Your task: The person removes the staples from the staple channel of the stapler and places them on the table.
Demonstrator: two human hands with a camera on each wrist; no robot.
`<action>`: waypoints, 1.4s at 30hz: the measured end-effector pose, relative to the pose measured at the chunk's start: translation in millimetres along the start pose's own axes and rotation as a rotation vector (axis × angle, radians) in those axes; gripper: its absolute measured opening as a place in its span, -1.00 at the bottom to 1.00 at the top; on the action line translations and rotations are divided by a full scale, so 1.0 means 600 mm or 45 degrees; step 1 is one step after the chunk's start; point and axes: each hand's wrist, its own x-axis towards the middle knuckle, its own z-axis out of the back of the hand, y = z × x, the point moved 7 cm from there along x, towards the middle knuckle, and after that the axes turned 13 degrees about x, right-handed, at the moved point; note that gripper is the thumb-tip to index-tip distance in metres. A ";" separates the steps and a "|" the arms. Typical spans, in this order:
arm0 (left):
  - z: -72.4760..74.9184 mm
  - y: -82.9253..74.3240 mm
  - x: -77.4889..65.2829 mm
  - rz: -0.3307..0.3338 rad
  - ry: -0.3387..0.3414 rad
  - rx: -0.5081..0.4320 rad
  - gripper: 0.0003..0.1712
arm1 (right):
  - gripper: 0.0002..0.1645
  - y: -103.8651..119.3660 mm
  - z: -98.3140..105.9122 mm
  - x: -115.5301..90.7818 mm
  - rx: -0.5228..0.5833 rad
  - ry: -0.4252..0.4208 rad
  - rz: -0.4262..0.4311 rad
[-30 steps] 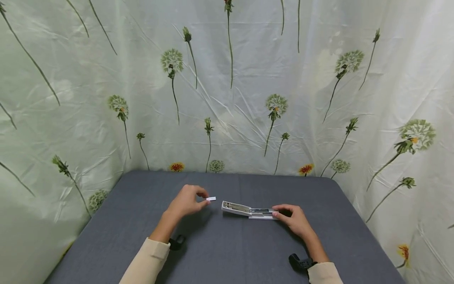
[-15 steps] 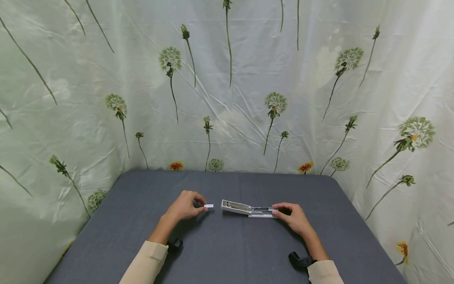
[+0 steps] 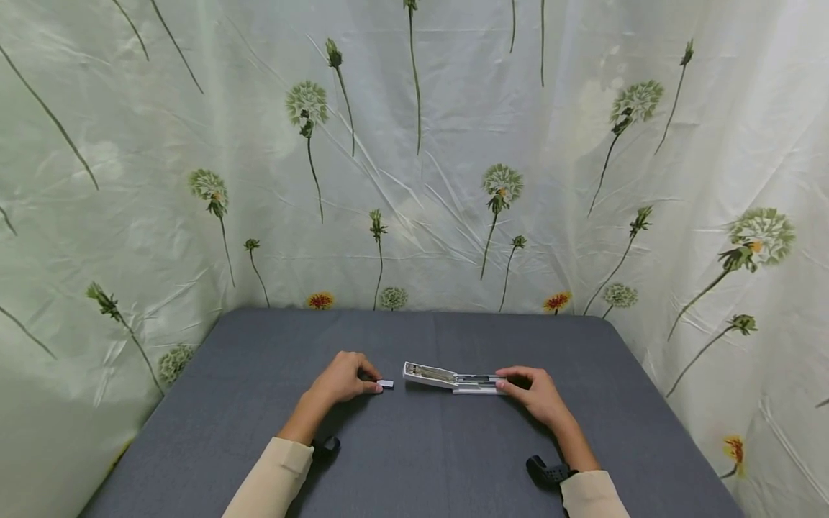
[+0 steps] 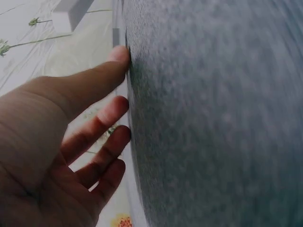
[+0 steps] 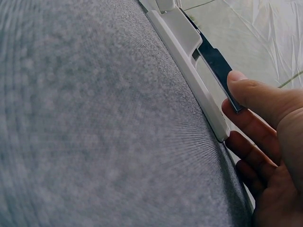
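Near the middle of the table, my left hand pinches a short strip of staples low at the table surface. Its grey end shows past the thumb in the left wrist view, while the curled fingers below touch the cloth. A white stapler lies to the right of the strip, its top arm swung fully back to the left and its inside exposed. At the stapler's right end, my right hand pinches the dark metal magazine between thumb and index finger, above the white base.
A grey cloth covers the table. Behind and on both sides hangs a pale curtain printed with dandelions. A black strap with a device sits on the right wrist.
My left hand has moved down and slightly nearer with the staple strip, then a little right, to the table surface. The right hand and the stapler stay put as the view shifts slightly.
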 end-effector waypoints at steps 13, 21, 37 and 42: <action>-0.003 0.003 0.002 0.004 -0.009 -0.019 -0.80 | -0.71 0.003 0.002 -0.001 0.015 -0.005 0.022; -0.004 0.013 -0.007 0.014 -0.076 -0.076 -0.72 | -0.70 0.013 0.005 -0.001 0.020 -0.004 0.062; -0.001 0.018 -0.023 0.051 -0.156 -0.137 -0.50 | -0.72 0.001 0.003 0.000 0.034 0.007 0.030; 0.023 -0.006 -0.014 0.080 -0.259 -0.212 -0.43 | -0.71 0.001 0.005 0.000 0.040 0.021 0.021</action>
